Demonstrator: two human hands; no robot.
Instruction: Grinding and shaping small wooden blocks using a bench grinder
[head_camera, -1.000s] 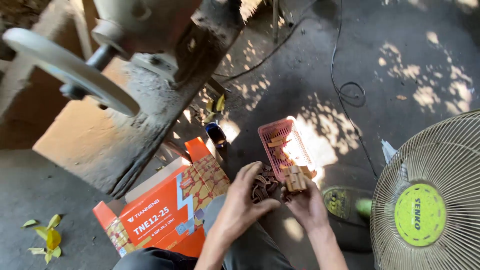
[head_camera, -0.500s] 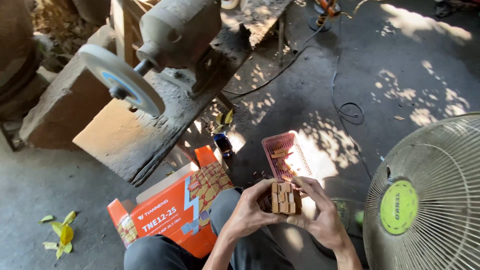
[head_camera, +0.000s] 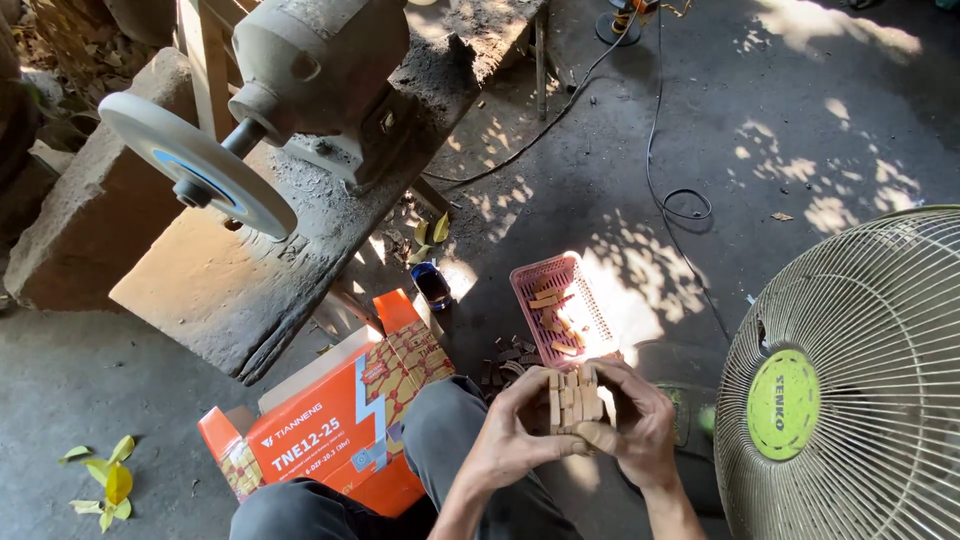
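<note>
My left hand (head_camera: 512, 430) and my right hand (head_camera: 640, 425) press from both sides on a neat stack of small wooden blocks (head_camera: 573, 398), held above my knee. Just beyond the hands stands a pink plastic basket (head_camera: 540, 275) with several more wooden pieces inside. A small pile of dark pieces (head_camera: 508, 357) lies on the ground to the left of the basket.
An orange cardboard box (head_camera: 330, 430) filled with wooden pieces sits at my left knee. A bench grinder (head_camera: 300, 70) with a grey wheel (head_camera: 195, 160) stands on a dusty bench behind it. A standing fan (head_camera: 850, 380) fills the right. Cables trail across the concrete floor (head_camera: 760, 150).
The view has tilted and drawn back a little. My hands have closed tighter around the blocks and squared them into a stack, holding it lower and nearer to me.
</note>
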